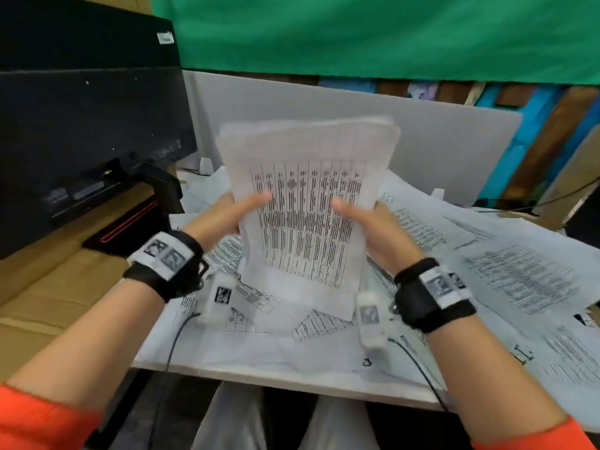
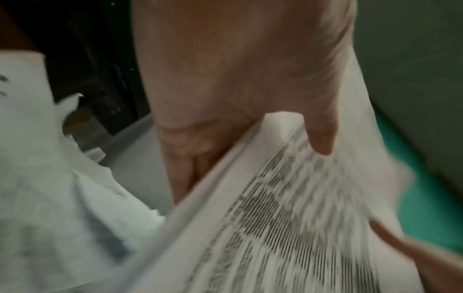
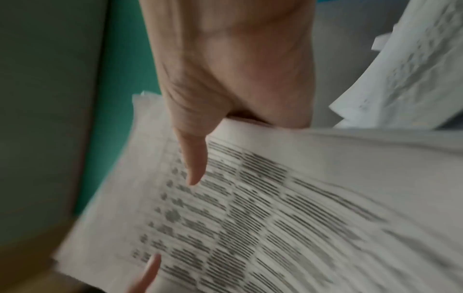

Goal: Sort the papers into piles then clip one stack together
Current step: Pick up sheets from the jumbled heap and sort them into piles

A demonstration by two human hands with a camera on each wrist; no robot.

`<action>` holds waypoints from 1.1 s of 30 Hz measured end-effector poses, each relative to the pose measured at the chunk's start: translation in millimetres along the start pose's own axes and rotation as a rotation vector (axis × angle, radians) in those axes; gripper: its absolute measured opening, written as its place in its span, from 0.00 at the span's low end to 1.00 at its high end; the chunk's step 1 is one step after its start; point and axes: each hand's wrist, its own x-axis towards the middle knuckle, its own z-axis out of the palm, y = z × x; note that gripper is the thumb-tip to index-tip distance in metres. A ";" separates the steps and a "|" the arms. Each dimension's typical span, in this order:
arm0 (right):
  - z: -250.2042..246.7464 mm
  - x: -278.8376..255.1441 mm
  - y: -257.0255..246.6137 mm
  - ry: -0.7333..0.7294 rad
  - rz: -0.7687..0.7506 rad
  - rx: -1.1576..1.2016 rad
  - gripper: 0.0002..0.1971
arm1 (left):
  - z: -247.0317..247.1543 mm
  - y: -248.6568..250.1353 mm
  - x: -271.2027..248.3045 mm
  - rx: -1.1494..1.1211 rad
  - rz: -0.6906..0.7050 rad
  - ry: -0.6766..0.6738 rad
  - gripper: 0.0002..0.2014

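Observation:
A stack of printed table sheets (image 1: 308, 203) stands nearly upright above the desk, held between both hands. My left hand (image 1: 227, 216) grips its left edge, thumb on the front and fingers behind. My right hand (image 1: 367, 222) grips the right edge the same way. In the left wrist view the left thumb (image 2: 320, 136) presses on the stack (image 2: 288, 218), with fingers behind the sheets. In the right wrist view the right thumb (image 3: 192, 158) lies on the printed face (image 3: 250, 208). No clip is visible.
Loose printed sheets (image 1: 519, 280) cover the white desk (image 1: 259, 375) in overlapping layers. A black monitor (image 1: 87, 131) stands at the left on a brown surface. A grey partition (image 1: 438, 141) rises behind the desk, under a green cloth (image 1: 373, 34).

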 end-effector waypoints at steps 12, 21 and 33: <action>14.0 -22.7 22.0 -0.009 0.045 -0.082 0.23 | 10.7 -9.5 -10.3 0.087 0.054 0.122 0.31; 27.4 -8.5 43.1 -0.185 0.236 0.026 0.27 | 8.6 -21.9 9.5 -0.049 -0.020 0.367 0.42; -5.6 0.2 106.5 0.247 0.492 -0.196 0.15 | -63.7 -117.6 -31.0 0.021 -0.611 0.428 0.42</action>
